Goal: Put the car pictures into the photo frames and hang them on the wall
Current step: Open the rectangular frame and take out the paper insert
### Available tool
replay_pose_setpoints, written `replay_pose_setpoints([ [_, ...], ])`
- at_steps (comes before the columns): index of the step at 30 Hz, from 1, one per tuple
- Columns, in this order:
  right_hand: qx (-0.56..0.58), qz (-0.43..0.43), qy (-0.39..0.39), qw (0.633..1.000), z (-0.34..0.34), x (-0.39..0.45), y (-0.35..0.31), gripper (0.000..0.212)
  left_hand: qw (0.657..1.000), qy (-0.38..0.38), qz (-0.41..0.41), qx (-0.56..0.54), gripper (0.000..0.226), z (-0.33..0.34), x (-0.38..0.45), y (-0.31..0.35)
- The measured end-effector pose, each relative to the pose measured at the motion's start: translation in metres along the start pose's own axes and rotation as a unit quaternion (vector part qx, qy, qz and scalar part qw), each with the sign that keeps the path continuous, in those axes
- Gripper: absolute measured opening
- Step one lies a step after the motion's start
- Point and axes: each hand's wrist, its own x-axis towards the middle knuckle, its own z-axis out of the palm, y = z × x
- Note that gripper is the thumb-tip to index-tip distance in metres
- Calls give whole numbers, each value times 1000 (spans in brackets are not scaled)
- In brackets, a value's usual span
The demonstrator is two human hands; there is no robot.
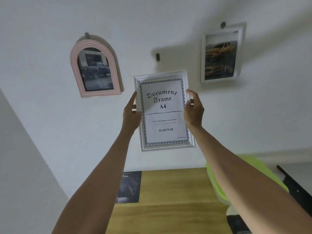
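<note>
Your arms: both forearms reach up and away from you, over the wooden table (pixel 177 191).
Left hand (pixel 132 114): your curled fingers pinch the white frame's left edge, index finger lying up along it.
Right hand (pixel 193 110): thumb and curled fingers grip the right edge, about level with the left hand.
White frame (pixel 164 110): upright against the wall (pixel 50 115), long axis vertical, top tipped slightly left; it shows its stock "Document Frame A4" sheet.
Hook (pixel 157 56): just above the frame's top edge, with bare wall around it.
Neighbours: pink arched frame (pixel 95 69) far left, white tilted frame (pixel 220 54) far right, both hung with car pictures, well apart from yours.
Table: dark picture (pixel 130 186) lies at its left edge; lime-green object (pixel 253 168) sits right.
</note>
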Motion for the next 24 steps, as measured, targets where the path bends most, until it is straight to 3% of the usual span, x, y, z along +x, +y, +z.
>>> replay_pose_setpoints([
  [12, -79, 184, -45, 979, -12, -149, 101, 59, 983, -71, -169, -21, 85, 0, -120, -140],
  [19, -123, 286, -49, 949, -12, -225, 145, 64, 947, -119, -294, -54, 82, -4, -172, -223],
  [24, -152, 322, -46, 933, -10, -260, 173, 63, 917, -178, -343, -96, 96, -7, -200, -267],
])
